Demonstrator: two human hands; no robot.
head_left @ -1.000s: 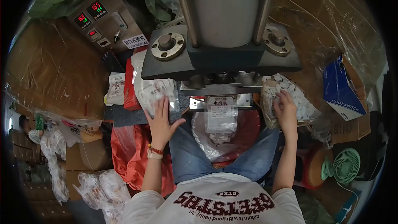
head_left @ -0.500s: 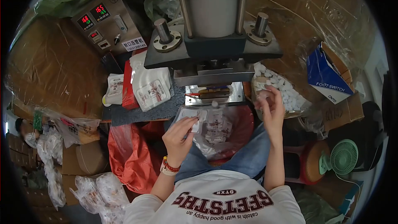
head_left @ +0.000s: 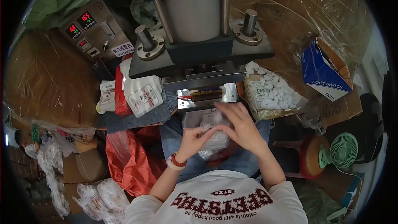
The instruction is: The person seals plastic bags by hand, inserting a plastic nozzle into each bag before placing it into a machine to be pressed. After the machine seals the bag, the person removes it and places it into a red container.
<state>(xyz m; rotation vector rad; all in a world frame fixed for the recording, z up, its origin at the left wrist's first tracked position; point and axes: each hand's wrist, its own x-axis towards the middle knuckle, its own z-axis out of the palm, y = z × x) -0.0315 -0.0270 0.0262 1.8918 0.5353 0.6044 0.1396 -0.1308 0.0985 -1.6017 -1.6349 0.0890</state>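
Note:
My left hand [head_left: 191, 144] is closed on the near edge of a clear-and-white printed pouch [head_left: 199, 119] above my lap. My right hand [head_left: 244, 130] is over the pouch's right side, thumb and fingers spread apart, the thumbs of both hands close together. No object shows clearly in the right fingers. Beneath lies a clear bag of printed pouches [head_left: 217, 141], partly hidden by the hands. The press [head_left: 203, 74] stands just beyond, with a metal plate [head_left: 229, 93] under its bar.
Small white plastic parts [head_left: 275, 89] fill an open box at the right. White printed pouches [head_left: 145, 99] lie on a blue-grey cloth [head_left: 159, 118] at the left. Further out are a control box [head_left: 97, 29], a red bag [head_left: 126, 161], a blue carton [head_left: 327, 70] and a green fan [head_left: 344, 150].
My right hand has moved left from beside the box of white parts to the pouch. My left hand has moved slightly right and down. The view has shifted a little.

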